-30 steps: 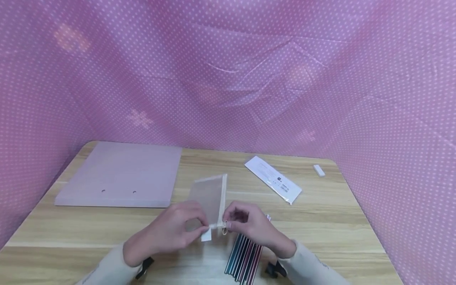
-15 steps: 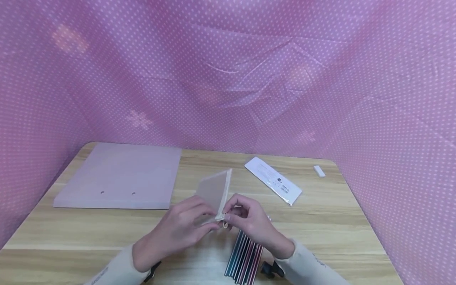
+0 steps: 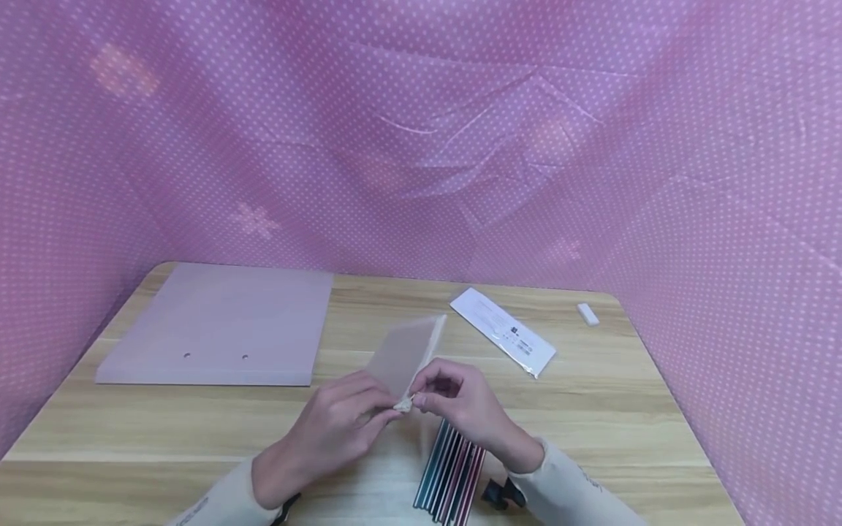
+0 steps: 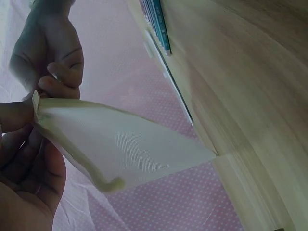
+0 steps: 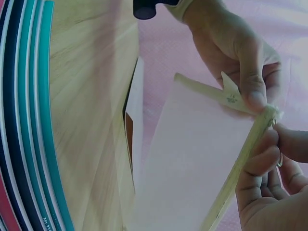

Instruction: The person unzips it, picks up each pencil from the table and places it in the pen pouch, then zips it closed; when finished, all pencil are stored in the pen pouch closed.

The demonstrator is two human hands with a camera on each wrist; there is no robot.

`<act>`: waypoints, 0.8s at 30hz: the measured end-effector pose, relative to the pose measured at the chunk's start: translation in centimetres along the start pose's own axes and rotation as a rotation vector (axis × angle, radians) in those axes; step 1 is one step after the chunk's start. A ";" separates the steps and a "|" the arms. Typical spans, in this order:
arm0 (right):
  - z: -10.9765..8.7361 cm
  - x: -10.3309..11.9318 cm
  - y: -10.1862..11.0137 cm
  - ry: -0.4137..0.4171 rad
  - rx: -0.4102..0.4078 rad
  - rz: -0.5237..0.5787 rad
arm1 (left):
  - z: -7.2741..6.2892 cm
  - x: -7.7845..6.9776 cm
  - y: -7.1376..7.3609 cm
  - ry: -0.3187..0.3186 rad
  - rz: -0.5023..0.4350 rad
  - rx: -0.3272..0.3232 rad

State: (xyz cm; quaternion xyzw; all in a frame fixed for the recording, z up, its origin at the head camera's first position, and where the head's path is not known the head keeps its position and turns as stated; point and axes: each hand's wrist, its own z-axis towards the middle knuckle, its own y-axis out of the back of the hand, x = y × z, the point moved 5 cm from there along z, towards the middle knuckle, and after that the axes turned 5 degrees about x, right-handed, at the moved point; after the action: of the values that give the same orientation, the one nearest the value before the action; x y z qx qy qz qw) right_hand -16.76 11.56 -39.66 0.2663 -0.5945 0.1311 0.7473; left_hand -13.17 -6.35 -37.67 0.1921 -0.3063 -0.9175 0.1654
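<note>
Pouch (image 3: 403,354) is best held steady at its corner (image 3: 403,405), pinched by left hand (image 3: 338,422), while right hand (image 3: 470,410), pinching the cord (image 5: 280,161), should draw gently and straight.

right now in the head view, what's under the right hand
Multicolored pencils lie on the wooden table, running beneath the right hand; the stretch it covers, and anything else there, can't be seen.

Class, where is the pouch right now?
In the head view, the pouch is lower middle, pinched at one corner by the left hand and right hand, beyond and left of the pencils.
</note>
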 end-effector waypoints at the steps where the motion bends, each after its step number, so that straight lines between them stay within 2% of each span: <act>1: 0.0 -0.1 0.0 -0.007 0.002 0.007 | 0.0 0.0 0.1 0.003 -0.006 0.001; 7: 0.1 -0.4 0.3 -0.048 -0.003 0.033 | 0.1 0.2 0.4 0.003 -0.015 -0.007; 14: 0.3 -0.4 0.4 -0.035 -0.020 0.007 | 0.4 0.2 0.7 -0.027 -0.036 -0.040; 24: 0.6 -0.9 1.0 -0.050 -0.042 0.003 | 0.5 0.2 0.8 -0.018 -0.069 -0.042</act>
State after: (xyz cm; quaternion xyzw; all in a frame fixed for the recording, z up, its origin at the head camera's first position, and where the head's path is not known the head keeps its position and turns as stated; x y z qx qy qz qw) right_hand -18.01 12.13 -40.16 0.2529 -0.6160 0.1132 0.7374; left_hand -13.43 -6.82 -36.90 0.1908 -0.2819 -0.9305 0.1351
